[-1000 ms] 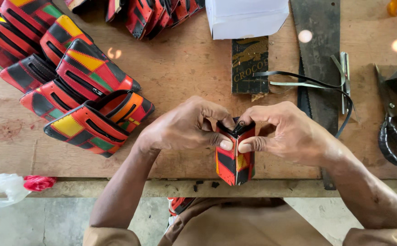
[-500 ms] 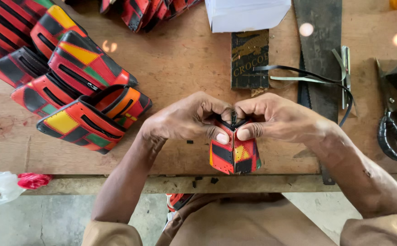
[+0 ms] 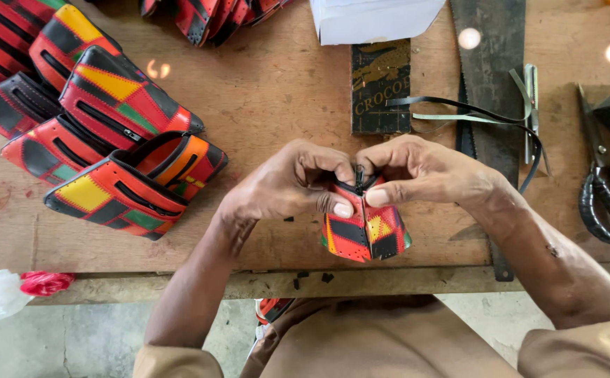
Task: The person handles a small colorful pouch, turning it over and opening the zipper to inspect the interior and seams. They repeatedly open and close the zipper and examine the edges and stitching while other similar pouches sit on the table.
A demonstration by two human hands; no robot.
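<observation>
Both hands are pinching the same little patchwork pouch (image 3: 366, 234) right at the near edge of the wooden workbench (image 3: 270, 98), left hand (image 3: 292, 183) and right hand (image 3: 420, 171) with thumbs pressed together over its zipper top. A pile of finished pouches (image 3: 102, 133) sits off to the left, and black scissors (image 3: 606, 196) lie far right, well apart.

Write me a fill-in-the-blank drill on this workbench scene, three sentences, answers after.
1. Both hands, left hand and right hand, pinch one small patchwork ____ between them.
2. The pile of finished pouches lies to the person's ____.
3. The black-handled scissors rest on the wooden ____.

Missing words: pouch; left; bench
</observation>
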